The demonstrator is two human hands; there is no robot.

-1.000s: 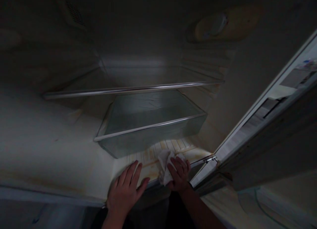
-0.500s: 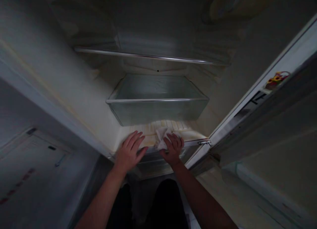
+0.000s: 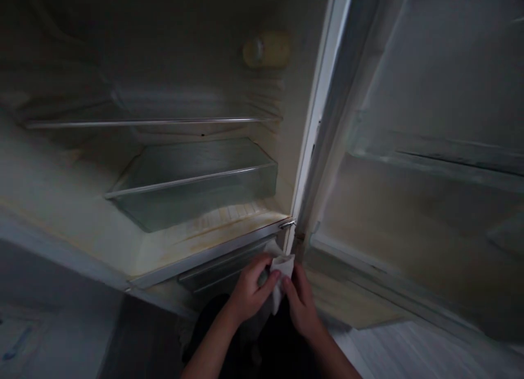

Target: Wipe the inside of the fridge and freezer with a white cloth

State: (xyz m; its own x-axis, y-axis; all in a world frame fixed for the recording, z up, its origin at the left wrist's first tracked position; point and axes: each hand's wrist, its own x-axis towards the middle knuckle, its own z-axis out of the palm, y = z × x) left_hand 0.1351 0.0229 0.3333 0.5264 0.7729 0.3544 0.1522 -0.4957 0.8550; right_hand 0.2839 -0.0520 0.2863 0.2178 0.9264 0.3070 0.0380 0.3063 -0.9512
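Observation:
A crumpled white cloth or paper towel (image 3: 282,265) is held in front of the open fridge, between my two hands. My left hand (image 3: 251,289) pinches its left side with thumb and fingers. My right hand (image 3: 301,300) grips the opposite side, the thumb near the lower folds. Both hands are just outside the fridge's bottom front edge (image 3: 208,253), above my knees. Behind them, the fridge floor (image 3: 229,218) shows ribs and yellowish stains.
A clear drawer (image 3: 196,190) sits low inside the fridge, below a glass shelf with a metal front edge (image 3: 164,122). A yellowish bottle (image 3: 268,50) lies higher up. The fridge door (image 3: 393,215) stands open at right, with clear door bins. Lighting is dim.
My right hand has lifted the cloth off the fridge's front ledge. My left hand has come across and taken hold of it too. The view has turned right, toward the door.

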